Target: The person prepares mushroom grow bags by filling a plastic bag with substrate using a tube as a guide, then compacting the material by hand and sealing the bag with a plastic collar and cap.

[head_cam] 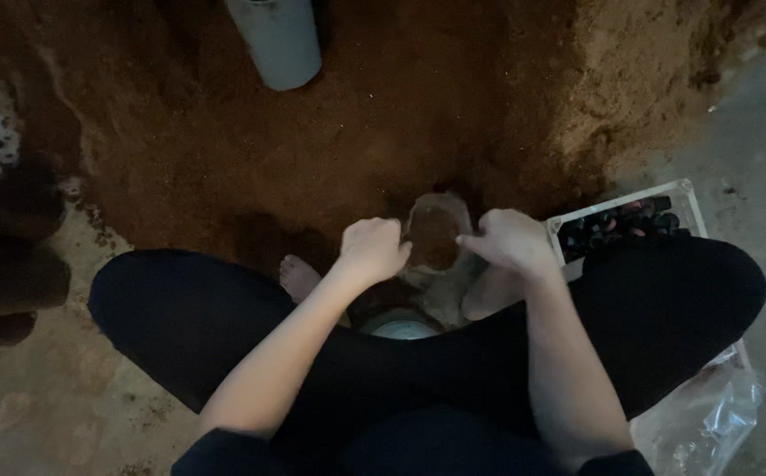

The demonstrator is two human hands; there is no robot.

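Hands at the mouth of a small clear bag, over a heap of brown soil.

Seated cross-legged on a concrete floor (753, 176), the person holds a small clear plastic bag (436, 231) open between both hands, just in front of the knees; the left hand (372, 249) is curled into a fist on the bag's left edge, and the right hand (511, 240) pinches the right edge, fingers closed on the plastic; the two hands stand a little apart with the bag's mouth between them; brown soil shows inside the bag, and the soil heap (330, 132) spreads beyond it; a grey pipe (277, 40) lies in the heap at the top; a white tray of dark small items (621, 220) sits beside the right knee; a round white container (400, 328) shows under the wrists; a bare foot (299, 278) rests near the left hand; crumpled clear plastic (709, 414) lies at lower right.
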